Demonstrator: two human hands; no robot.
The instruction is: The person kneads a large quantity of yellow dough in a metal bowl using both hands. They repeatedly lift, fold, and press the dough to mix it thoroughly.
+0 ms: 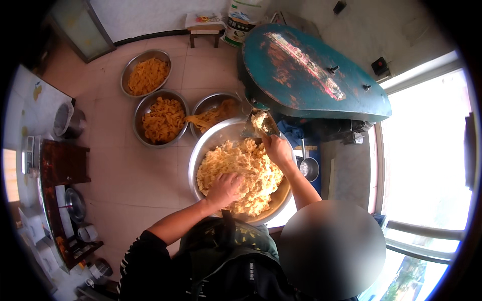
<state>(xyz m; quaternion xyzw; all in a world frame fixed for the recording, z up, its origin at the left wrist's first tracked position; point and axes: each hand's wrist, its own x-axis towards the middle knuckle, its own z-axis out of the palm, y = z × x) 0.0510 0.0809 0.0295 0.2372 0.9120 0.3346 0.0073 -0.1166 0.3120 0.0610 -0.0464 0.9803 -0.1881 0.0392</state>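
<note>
A wide metal basin (195, 165) in front of me holds a heap of crumbly yellow dough (253, 173). The fingers of my left hand (226, 189) are curled into the near left part of the heap, their tips partly hidden. My right hand (277, 150) is closed over the basin's far right side, beside the metal feed opening (271, 125) of a green machine (311, 70). A pale lump of dough (259, 120) sits at this opening, just beyond my right fingers. What those fingers grip is too small to make out.
On the tiled floor stand three metal bowls of orange-yellow noodles: a far bowl (122, 83), a middle bowl (136, 131) and a bowl (193, 131) by the machine. A small pan (310, 168) lies right of the basin. A dark wooden table (63, 163) stands left.
</note>
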